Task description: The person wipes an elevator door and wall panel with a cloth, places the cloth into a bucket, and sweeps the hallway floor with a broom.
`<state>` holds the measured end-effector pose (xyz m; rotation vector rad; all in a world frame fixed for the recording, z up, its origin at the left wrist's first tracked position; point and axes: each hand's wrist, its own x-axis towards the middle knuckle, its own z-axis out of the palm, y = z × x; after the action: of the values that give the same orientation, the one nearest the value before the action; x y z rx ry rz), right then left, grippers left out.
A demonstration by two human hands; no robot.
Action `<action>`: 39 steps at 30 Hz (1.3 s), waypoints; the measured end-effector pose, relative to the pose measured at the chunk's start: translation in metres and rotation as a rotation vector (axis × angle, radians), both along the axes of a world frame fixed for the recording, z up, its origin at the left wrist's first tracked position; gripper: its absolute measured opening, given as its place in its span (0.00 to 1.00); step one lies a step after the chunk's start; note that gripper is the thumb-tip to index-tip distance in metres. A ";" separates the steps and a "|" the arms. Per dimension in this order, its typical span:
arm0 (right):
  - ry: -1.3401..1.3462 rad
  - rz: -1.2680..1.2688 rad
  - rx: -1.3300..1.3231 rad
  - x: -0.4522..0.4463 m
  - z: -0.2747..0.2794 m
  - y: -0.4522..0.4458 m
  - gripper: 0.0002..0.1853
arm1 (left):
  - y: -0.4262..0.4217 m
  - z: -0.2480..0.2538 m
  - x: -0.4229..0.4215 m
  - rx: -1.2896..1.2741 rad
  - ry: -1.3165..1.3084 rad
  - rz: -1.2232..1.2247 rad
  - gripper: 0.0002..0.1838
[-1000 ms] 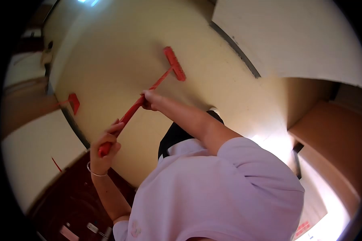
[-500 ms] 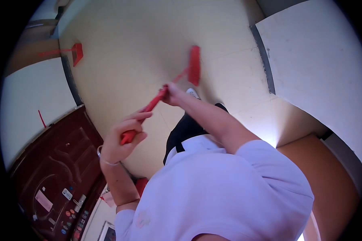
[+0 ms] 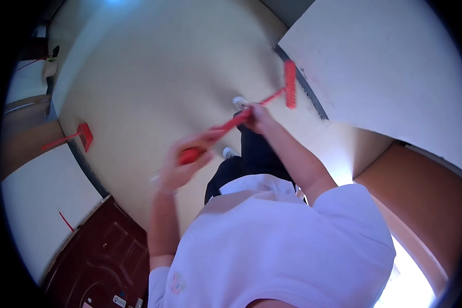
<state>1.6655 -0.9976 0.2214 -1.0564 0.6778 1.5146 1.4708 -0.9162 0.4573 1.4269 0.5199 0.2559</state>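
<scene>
My left hand (image 3: 182,161), slightly blurred, is wrapped round the top end of a red broom (image 3: 290,84). Farther down the same red handle, my right hand (image 3: 259,119) is closed round it. The handle slants from my left hand up to the right. Its bristled head is near the dark baseboard (image 3: 313,97) at the foot of the right-hand wall; whether the bristles touch the floor I cannot tell. My white shoes (image 3: 239,102) stand on the pale floor (image 3: 138,87) below the handle.
At the left wall stands a red dustpan (image 3: 85,137) with a long thin handle. A dark red door (image 3: 102,251) is at lower left. White wall (image 3: 380,61) and a brown door panel (image 3: 421,190) line the right side, with bright light at lower right.
The broom head has moved right, toward the baseboard. Both hands have shifted right with the handle, and the view has turned. Both shoes now show, one stepped forward.
</scene>
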 end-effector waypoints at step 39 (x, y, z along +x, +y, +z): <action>0.070 0.754 0.072 -0.098 0.048 0.361 0.05 | 0.230 0.066 0.000 0.309 0.418 0.283 0.07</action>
<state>1.5670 -0.6365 0.2696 -1.2818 0.2631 2.2058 1.4705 -0.6859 0.5234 1.7174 1.0649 0.2718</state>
